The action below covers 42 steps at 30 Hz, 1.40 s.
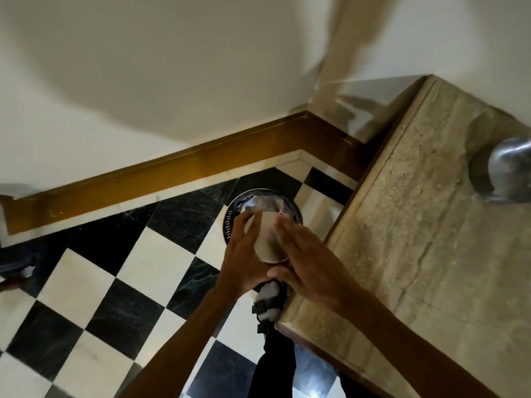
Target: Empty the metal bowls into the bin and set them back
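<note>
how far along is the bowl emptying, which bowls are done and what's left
In hand: both hands, left hand and right hand, hold one metal bowl tipped over the bin on the checkered floor. Whether anything is falling out is too blurred to tell. Left: set it back on the stone counter. A second bowl sits there; I cannot tell if it is emptied.

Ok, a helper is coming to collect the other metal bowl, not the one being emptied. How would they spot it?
Start at the stone counter on the right. The second metal bowl sits at its far right, cut off by the picture's edge. Unlike the bowl in the hands over the floor bin, nobody touches it.
</note>
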{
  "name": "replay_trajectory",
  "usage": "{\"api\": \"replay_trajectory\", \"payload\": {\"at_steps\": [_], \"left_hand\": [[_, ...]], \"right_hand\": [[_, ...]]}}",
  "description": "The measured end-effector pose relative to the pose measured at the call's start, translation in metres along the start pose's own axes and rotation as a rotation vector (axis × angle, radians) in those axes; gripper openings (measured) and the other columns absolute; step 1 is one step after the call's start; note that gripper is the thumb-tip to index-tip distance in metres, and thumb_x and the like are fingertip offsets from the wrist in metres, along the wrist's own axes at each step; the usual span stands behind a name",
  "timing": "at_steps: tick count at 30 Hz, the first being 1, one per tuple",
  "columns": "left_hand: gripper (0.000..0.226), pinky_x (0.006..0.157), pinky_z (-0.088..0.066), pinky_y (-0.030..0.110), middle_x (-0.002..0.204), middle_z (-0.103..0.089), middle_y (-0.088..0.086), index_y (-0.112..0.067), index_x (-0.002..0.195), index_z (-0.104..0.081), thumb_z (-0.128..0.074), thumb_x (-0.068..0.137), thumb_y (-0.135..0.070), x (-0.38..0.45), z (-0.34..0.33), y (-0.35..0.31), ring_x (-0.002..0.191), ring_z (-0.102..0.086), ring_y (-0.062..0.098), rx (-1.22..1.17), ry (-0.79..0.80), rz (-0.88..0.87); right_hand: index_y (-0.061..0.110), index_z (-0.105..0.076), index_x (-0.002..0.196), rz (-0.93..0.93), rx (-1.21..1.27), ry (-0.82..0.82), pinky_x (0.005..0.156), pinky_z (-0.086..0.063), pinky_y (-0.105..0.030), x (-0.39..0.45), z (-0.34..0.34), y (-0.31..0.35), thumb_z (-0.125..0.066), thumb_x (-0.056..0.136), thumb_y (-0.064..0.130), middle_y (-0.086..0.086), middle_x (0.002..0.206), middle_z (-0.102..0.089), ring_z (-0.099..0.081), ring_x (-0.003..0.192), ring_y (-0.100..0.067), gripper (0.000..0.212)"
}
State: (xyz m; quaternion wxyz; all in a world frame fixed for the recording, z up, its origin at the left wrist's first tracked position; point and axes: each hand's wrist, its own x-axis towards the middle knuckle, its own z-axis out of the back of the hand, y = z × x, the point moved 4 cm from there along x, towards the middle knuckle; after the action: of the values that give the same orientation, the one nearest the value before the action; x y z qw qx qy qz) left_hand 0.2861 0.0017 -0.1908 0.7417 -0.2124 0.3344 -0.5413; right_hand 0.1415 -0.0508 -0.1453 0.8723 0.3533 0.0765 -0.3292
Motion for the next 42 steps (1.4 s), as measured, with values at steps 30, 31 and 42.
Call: {"api": "replay_trajectory", "payload": {"at_steps": [30, 31, 42], "left_hand": [[0.014, 0.080, -0.063, 0.056, 0.099, -0.077, 0.006, -0.011, 0.105, -0.076, -0.066, 0.099, -0.016, -0.029, -0.207, -0.350, 0.096, -0.074, 0.026, -0.824, 0.139, 0.639], [0.013, 0.079, -0.063, 0.055, 0.096, -0.075, 0.006, -0.007, 0.103, -0.075, -0.065, 0.098, -0.014, -0.019, -0.215, -0.358, 0.096, -0.072, 0.027, -0.805, 0.134, 0.627], [0.021, 0.085, -0.064, 0.051, 0.115, -0.075, 0.020, -0.004, 0.116, -0.071, -0.066, 0.096, -0.006, 0.072, -0.263, -0.419, 0.107, -0.073, 0.033, -0.759, 0.183, 0.559]], "right_hand": [[0.007, -0.046, 0.142, -0.931, 1.290, -0.688, 0.066, -0.062, -0.034, -0.326, 0.078, -0.243, -0.068, 0.093, 0.010, -0.023, 0.120, -0.066, -0.069, 0.101, -0.035, 0.053], [0.006, -0.046, 0.142, -0.941, 1.318, -0.716, 0.069, -0.062, -0.038, -0.327, 0.085, -0.255, -0.068, 0.092, 0.009, -0.023, 0.121, -0.065, -0.069, 0.103, -0.037, 0.054], [-0.006, -0.063, 0.116, -1.027, 1.501, -0.909, 0.081, -0.054, -0.047, -0.319, 0.154, -0.339, -0.065, 0.084, -0.009, -0.030, 0.104, -0.066, -0.063, 0.087, -0.035, 0.032]]}}
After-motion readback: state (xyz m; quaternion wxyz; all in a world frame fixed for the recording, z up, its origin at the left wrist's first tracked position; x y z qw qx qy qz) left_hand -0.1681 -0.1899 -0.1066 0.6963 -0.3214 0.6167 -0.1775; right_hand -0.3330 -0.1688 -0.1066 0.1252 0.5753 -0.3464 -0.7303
